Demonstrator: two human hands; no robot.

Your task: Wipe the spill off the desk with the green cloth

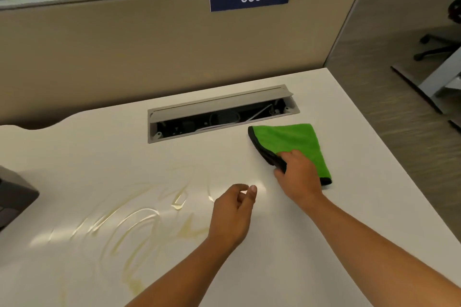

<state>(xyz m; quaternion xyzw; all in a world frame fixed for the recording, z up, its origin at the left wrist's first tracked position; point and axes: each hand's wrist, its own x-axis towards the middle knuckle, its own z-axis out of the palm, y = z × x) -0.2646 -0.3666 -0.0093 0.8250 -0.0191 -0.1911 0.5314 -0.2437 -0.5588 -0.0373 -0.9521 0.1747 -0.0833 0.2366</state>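
Observation:
A folded green cloth [291, 141] with a black edge lies on the white desk [311, 244], right of centre, just in front of the cable hatch. My right hand [298, 174] rests on the cloth's near corner, fingers closed around its black edge. My left hand [235, 212] hovers over the desk to the left of it, fingers loosely curled and holding nothing. A yellowish smeared spill [139, 227] spreads in streaks over the left and near part of the desk, left of my left hand.
An open cable hatch [222, 113] with wires inside is set into the desk behind the cloth. A beige partition [149, 52] with a "009" sign stands at the back. A dark object [12, 194] sits at the left edge. The desk's right edge drops to the floor.

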